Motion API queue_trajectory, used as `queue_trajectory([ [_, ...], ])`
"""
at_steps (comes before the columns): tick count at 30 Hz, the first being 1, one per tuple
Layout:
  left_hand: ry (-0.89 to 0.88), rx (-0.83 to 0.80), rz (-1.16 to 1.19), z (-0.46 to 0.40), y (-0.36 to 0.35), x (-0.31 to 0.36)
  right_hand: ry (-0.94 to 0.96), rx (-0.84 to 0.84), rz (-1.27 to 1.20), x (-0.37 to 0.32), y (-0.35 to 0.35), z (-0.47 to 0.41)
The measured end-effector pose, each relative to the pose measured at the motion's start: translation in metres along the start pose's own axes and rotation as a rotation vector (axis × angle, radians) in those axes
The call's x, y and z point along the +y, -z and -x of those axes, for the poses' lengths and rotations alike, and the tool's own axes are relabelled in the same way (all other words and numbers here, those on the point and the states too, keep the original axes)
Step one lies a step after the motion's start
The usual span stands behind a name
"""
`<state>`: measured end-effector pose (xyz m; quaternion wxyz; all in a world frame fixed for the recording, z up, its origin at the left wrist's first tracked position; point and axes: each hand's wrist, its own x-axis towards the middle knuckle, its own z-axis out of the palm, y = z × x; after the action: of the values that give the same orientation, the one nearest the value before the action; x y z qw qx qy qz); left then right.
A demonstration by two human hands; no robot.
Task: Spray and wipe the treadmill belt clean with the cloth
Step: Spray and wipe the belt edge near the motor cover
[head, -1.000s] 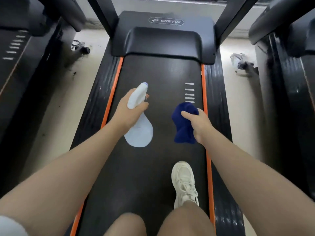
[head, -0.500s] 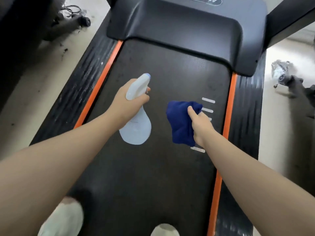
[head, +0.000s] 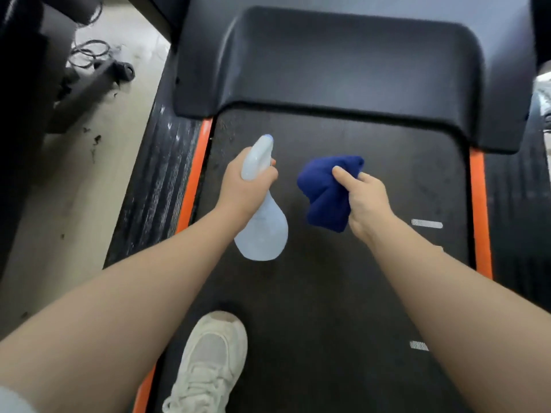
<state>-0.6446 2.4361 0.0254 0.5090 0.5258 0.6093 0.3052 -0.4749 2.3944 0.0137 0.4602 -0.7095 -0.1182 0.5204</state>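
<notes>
Head view, looking down the treadmill belt, dark and matte, bordered by orange strips and running under the black motor cover. Left hand wrapped round the neck of a pale translucent spray bottle, fingers curled at the trigger, nozzle aimed forward toward the cover, bulbous body hanging below the wrist above the belt. Right hand clamped on a bunched dark blue cloth, thumb on top, folds spilling out to the left, held off the belt and just beside the bottle. White sneaker planted on the belt near the left edge. Coiled cable and dark debris on the pale floor to the left.

Probably light, thin plastic in the bottle, best kept gripped at the neck so the trigger stays within reach; likely slick if wet. Soft, limp cloth, apt to unfold: better pressed flat under the palm for wiping than pinched by a corner. No wet patch discernible on the belt; spraying seemingly not yet done.
</notes>
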Motion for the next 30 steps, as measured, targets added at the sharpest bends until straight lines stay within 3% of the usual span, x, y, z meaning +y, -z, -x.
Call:
queue_trajectory([
  [5, 0.051, -0.089, -0.035, -0.037, 0.013, -0.017, 0.138, 0.104, -0.110, -0.021, -0.028, -0.016],
  [10, 0.087, -0.174, -0.049, -0.069, 0.018, -0.010, 0.125, 0.046, -0.081, -0.047, -0.047, -0.032],
  [16, 0.288, 0.001, 0.039, -0.104, 0.034, -0.002, 0.053, 0.038, -0.021, -0.062, -0.064, -0.058],
  [25, 0.245, 0.112, -0.057, -0.158, 0.021, 0.017, 0.078, -0.107, 0.158, -0.074, -0.069, -0.109],
  [30, 0.242, 0.170, -0.184, -0.169, 0.003, 0.031, 0.238, -0.021, 0.393, -0.080, -0.060, -0.132],
])
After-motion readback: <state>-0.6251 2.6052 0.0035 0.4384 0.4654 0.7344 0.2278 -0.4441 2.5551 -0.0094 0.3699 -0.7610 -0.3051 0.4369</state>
